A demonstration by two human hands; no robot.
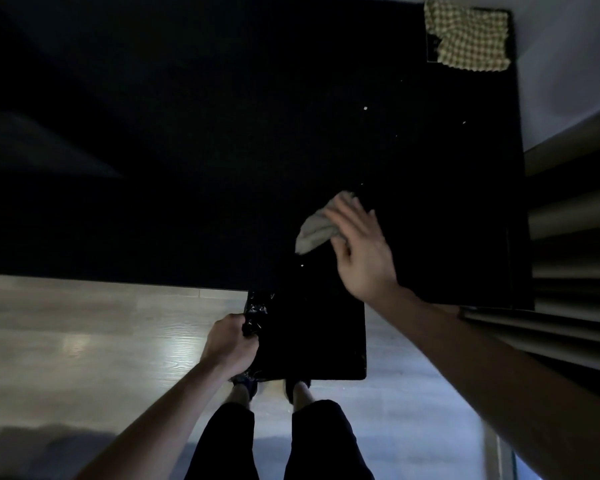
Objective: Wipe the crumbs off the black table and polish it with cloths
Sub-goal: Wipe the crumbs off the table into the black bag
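Crumbs (365,108) dot the black table (187,133), most toward its right side, as the right hand (361,247) presses a grey cloth (314,228) flat under near-straight fingers close to the near edge. The left hand (231,344) grips the rim of a black bag (305,337) held below that edge. Sweeping well likely means drawing the far specks toward the bag in long strokes, keeping its mouth tight against the edge. A checked cloth (468,36) waits in the far right corner.
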